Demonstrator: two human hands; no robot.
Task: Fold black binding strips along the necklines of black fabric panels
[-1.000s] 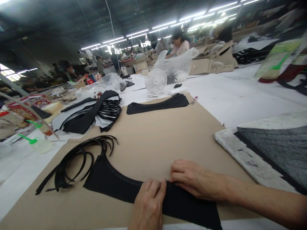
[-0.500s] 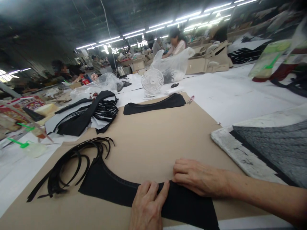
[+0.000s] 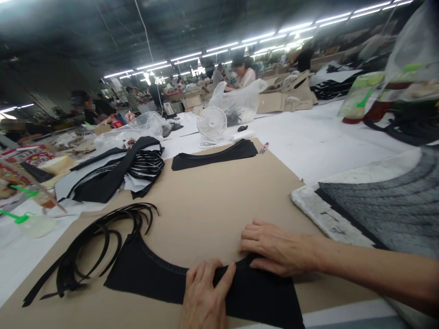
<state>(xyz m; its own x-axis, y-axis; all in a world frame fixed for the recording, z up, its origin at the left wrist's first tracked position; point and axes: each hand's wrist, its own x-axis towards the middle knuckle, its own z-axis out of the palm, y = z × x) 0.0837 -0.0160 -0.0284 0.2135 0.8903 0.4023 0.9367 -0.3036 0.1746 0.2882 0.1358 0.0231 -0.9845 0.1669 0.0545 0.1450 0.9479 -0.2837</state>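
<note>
A curved black fabric piece (image 3: 151,276) lies on a tan cardboard sheet (image 3: 212,201) at the near edge. My left hand (image 3: 204,297) rests flat on its middle, fingers stretched along the curved upper edge. My right hand (image 3: 274,249) lies beside it, fingers together and extended, pressing the same edge just to the right. Neither hand grips anything. A bundle of thin curved black strips (image 3: 92,242) lies left of the piece, touching its left tip.
Another black curved piece (image 3: 214,155) lies at the far end of the cardboard. A striped black pile (image 3: 120,169), a small white fan (image 3: 211,123), plastic bags and a grey textured pad (image 3: 380,201) on the right surround it. Other people work at tables behind.
The view has swung slightly, shifting everything left and down. My left hand has slid a little left along the fabric edge; my right hand stays pressed beside it.
</note>
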